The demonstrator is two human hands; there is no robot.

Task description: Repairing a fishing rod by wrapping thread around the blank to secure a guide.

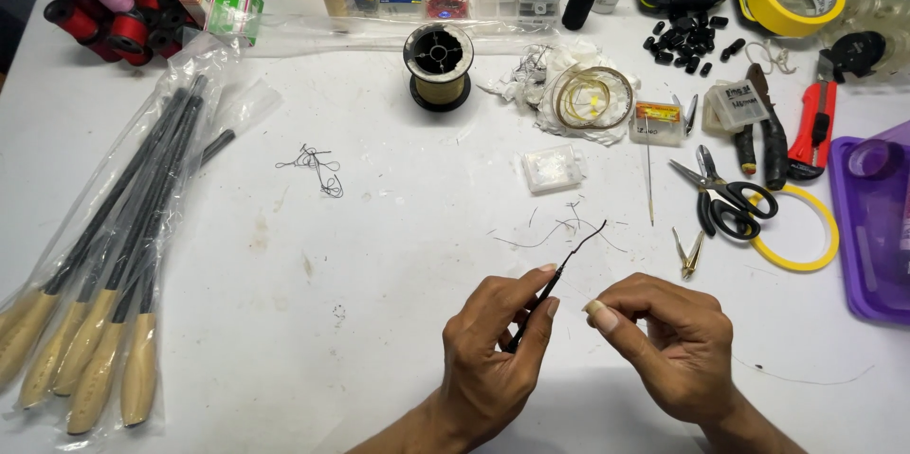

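Left hand (488,354), near centre of the white tabletop (379,255): grip closed, thumb and forefinger pinching a thin black rod (559,269) that rises up and to the right, its fine tip curving above cut thread scraps (559,227). Right hand (668,345), just beside: fingers curled, thumb meeting fingertips; whether it holds anything cannot be told. Scissors (725,196) lie farther right.
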